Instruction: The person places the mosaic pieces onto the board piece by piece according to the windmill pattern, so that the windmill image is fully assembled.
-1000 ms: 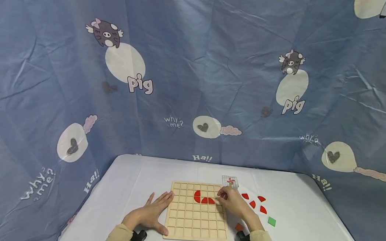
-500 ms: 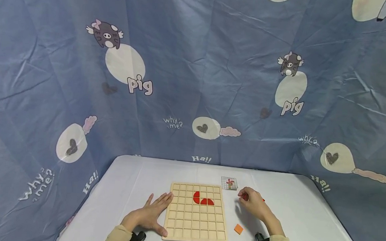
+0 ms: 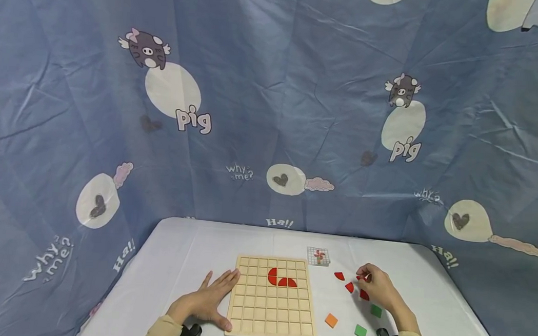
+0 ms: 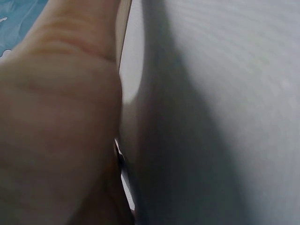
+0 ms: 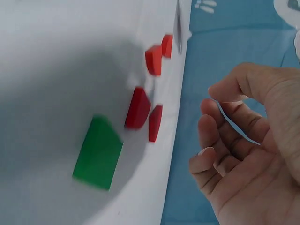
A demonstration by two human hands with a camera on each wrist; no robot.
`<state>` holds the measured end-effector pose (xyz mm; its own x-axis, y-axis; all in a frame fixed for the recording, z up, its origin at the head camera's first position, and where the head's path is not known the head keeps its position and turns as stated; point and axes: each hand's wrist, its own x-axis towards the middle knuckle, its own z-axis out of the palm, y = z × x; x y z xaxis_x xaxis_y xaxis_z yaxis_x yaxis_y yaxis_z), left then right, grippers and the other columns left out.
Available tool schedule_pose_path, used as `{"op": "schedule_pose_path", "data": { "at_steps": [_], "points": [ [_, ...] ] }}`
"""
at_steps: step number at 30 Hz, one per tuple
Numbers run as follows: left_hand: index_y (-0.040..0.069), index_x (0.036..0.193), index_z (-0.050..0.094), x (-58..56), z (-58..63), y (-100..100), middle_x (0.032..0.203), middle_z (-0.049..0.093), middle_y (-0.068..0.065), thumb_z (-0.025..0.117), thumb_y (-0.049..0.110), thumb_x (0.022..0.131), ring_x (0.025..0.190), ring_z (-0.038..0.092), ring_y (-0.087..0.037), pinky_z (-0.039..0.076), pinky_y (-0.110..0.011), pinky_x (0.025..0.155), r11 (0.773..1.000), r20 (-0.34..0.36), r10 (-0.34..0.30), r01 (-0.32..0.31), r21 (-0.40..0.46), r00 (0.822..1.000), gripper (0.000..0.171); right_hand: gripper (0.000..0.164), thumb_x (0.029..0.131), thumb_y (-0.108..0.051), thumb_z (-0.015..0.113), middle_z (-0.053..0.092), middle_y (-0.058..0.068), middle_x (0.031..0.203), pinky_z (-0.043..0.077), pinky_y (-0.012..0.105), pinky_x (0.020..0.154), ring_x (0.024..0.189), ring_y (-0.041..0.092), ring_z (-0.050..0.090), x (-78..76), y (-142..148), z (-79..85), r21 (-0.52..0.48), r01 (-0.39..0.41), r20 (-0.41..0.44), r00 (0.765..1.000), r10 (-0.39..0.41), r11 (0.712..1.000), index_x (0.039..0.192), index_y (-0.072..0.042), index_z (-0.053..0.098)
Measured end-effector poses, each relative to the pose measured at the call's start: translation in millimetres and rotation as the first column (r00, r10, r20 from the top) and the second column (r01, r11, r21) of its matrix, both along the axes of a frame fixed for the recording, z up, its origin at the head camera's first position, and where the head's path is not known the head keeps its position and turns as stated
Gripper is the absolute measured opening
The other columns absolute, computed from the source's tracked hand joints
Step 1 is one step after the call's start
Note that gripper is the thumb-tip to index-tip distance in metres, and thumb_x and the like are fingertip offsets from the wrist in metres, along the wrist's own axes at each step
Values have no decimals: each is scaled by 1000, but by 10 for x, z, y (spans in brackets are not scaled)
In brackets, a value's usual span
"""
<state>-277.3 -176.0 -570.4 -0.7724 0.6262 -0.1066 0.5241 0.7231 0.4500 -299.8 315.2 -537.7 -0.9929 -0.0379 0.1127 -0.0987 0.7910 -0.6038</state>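
My left hand (image 3: 207, 299) lies with spread fingers along the left edge of a wooden grid board (image 3: 260, 311); thumb and fingertips touch its rim. Several red quarter-circle pieces (image 3: 282, 282) sit in the board's upper cells. Over to the right, my right hand (image 3: 377, 285) hovers above loose red quarter-circle pieces (image 3: 339, 276), and partly covers one. In the right wrist view its fingers are loosely bent, thumb near the index finger, with nothing between them. Below the hand there are red pieces (image 5: 138, 108) and a green square (image 5: 99, 153). The left wrist view holds mostly the left hand (image 4: 61, 112) close up.
A small picture card (image 3: 318, 256) with a red pinwheel on a grid lies behind the board's right corner. Right of the board are an orange square (image 3: 331, 320) and two green squares (image 3: 360, 332). A blue patterned curtain (image 3: 234, 135) stands behind the white table (image 3: 445, 312).
My right hand has moved from the board's right edge rightward over the loose red pieces, uncovering the card and a second green square. The left hand has stayed on the board.
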Motion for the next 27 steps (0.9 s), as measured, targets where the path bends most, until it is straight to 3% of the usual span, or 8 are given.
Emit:
{"op": "schedule_pose_path", "data": {
  "at_steps": [9, 20, 27],
  "points": [
    [6, 155, 9, 7, -6, 6, 163, 6, -13, 77, 64, 65, 150, 7, -37, -5, -70, 114, 1000, 9, 15, -15, -1, 1000, 128, 14, 84, -7, 66, 58, 3, 84, 42, 24, 55, 73, 15, 50, -2, 79, -75, -18, 54, 81, 995, -53, 998, 99, -5, 64],
    [6, 155, 8, 5, -5, 3, 163, 6, -13, 77, 64, 65, 150, 7, -37, -5, -70, 114, 1000, -1, 13, -13, -4, 1000, 128, 23, 82, -8, 71, 64, 3, 90, 51, 26, 64, 79, 14, 56, -35, -41, -157, -7, 13, 98, 995, -13, 1000, 103, -1, 64],
    [4, 155, 8, 21, 47, 17, 163, 6, -16, 78, 64, 65, 149, 8, -39, -4, -72, 113, 1000, -7, -1, 1, -7, 1000, 128, 25, 79, -9, 76, 60, 3, 95, 47, 29, 70, 83, 16, 51, -74, -91, -201, 46, 0, 128, 992, -6, 999, 102, -6, 66]
  ]
}}
